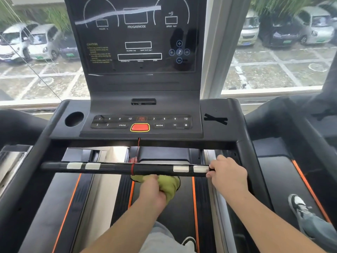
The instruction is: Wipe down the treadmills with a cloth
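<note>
— Fingers (155, 178) of the left hand (152, 191): how do they lie?

— Curled round a yellow-green cloth (168, 185), which is bunched up in the grip. The cloth sits at the near underside of the black handlebar (113, 167), a little right of its middle. Whether it touches the bar I cannot tell.

— And the right hand (228, 173)?

— Wrapped round the right end of the same bar, fingers (218, 160) over the top and thumb underneath, just beside the rightmost silver sensor plate (200, 168).

— Where does that bar sit on the treadmill (54, 136)?

— It runs left to right, nearer than the console (215, 132). Below it lies the dark belt (182, 207), with an orange stripe along each side.

— What is on the console?

— A red button (140, 127) ringed in yellow at the centre, with rows of keys to its left and right. A round cup hole (74, 119) is at the left, and a cross of black tape (216, 119) at the right. A red cord (138, 143) hangs from under the button and loops round the bar. At the far side a dark display panel (136, 37) stands upright, marked with white outlines.

— Anything around it?

— To the right is a neighbouring treadmill with someone's black-and-white shoe (298, 203) on its deck. Beyond the window, parked cars (43, 41).
</note>
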Demonstrator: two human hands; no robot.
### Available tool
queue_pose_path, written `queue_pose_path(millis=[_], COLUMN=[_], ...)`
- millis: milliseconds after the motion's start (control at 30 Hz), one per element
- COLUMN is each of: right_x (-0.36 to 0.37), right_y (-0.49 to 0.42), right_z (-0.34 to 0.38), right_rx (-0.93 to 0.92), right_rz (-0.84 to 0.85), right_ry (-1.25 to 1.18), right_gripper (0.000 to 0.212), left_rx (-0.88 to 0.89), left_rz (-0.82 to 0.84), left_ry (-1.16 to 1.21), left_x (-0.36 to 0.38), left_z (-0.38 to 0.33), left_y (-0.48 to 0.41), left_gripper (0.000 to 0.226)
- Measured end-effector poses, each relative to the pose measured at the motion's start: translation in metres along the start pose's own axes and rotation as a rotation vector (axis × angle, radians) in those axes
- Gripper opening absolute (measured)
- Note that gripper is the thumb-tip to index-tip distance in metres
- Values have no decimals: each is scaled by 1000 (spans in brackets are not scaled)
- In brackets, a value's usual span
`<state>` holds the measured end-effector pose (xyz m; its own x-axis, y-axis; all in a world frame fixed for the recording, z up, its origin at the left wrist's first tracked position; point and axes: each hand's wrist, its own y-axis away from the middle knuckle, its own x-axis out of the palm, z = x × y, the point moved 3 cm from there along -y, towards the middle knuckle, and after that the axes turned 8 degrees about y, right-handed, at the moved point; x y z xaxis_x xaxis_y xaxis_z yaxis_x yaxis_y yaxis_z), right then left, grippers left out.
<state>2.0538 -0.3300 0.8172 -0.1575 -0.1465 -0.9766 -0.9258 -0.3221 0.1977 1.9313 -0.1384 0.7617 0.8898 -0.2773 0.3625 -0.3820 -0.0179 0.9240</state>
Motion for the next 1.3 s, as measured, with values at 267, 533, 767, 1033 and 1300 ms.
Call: queue_pose_path(millis=[267,533,767,1033,1300], right_x=[-5,-7,-7,-18,-19], right_y=[16,44,31,20,6], right_z=[-31,-108,-106,-97,-113], right_rx=[45,315,358,345,430], right_rz=[33,47,171,175,210], right_ry=[-413,-375,-256,-208,-355], right_gripper=[27,47,27,20,26], left_rx=[48,43,98,-1,473], left_rz=[239,24,111,139,209], left_ry=[-297,-227,-176,-330,-739], left_x=[54,47,89,103,138], left_z=[94,81,109,132,63], left_y=[12,-20,-39,-25,76], left_gripper=[29,30,36,38,18])
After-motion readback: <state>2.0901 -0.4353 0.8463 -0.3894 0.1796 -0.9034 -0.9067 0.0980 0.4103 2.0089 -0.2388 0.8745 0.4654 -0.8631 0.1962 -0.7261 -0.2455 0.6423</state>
